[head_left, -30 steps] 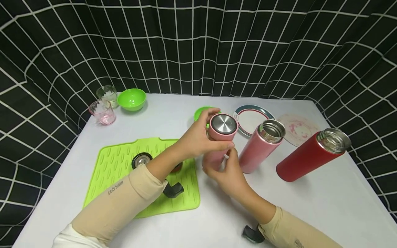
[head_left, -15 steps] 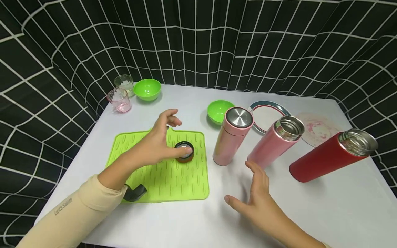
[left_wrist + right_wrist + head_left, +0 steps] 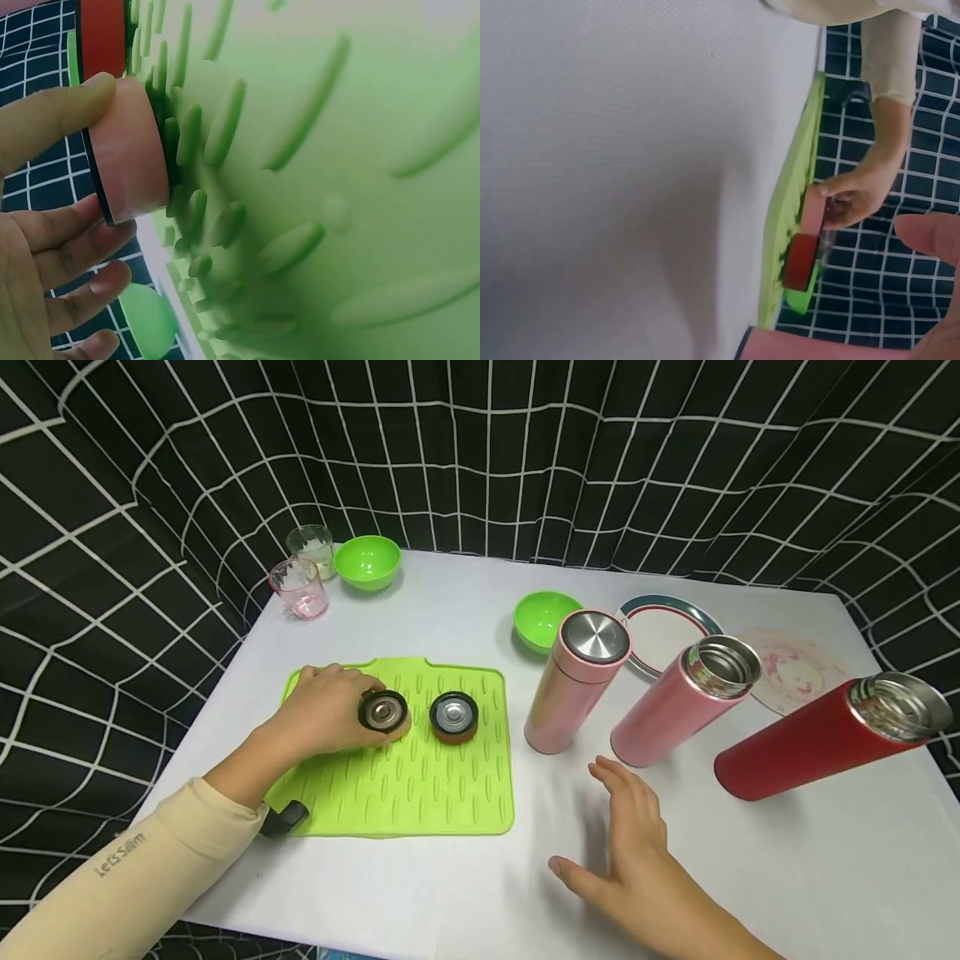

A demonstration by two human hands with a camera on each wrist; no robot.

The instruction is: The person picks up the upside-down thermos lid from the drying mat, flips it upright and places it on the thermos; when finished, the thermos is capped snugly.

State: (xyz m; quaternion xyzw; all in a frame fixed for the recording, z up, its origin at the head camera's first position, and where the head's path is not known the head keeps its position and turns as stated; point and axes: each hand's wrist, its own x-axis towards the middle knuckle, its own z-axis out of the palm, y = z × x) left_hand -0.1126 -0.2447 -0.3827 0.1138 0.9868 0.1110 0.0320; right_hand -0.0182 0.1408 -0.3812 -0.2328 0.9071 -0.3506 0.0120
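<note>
My left hand (image 3: 322, 712) pinches a pink bottle lid (image 3: 131, 154) between thumb and fingers. This lid is upside down on the green ridged mat (image 3: 420, 802), its dark-ringed underside facing up. Beside it on the mat lies a red lid (image 3: 453, 718), also inverted. My right hand (image 3: 633, 860) holds nothing; its fingers are spread over the white table in front of the bottles. A pink bottle (image 3: 566, 697) with its steel-topped lid on stands nearest the mat. To its right are an uncapped pink bottle (image 3: 675, 710) and an uncapped red bottle (image 3: 810, 743).
Behind the capped bottle sit a green bowl (image 3: 540, 622), a blue-rimmed plate (image 3: 663, 635) and a patterned clear plate (image 3: 795, 668). At the back left are another green bowl (image 3: 367, 564), a pink glass (image 3: 300, 589) and a clear glass (image 3: 311, 547). Black gridded cloth surrounds the table.
Both hands have let go of the capped pink bottle, which now stands alone. My left hand has moved left to the mat and taken hold of the pink lid. My right hand has drawn back.
</note>
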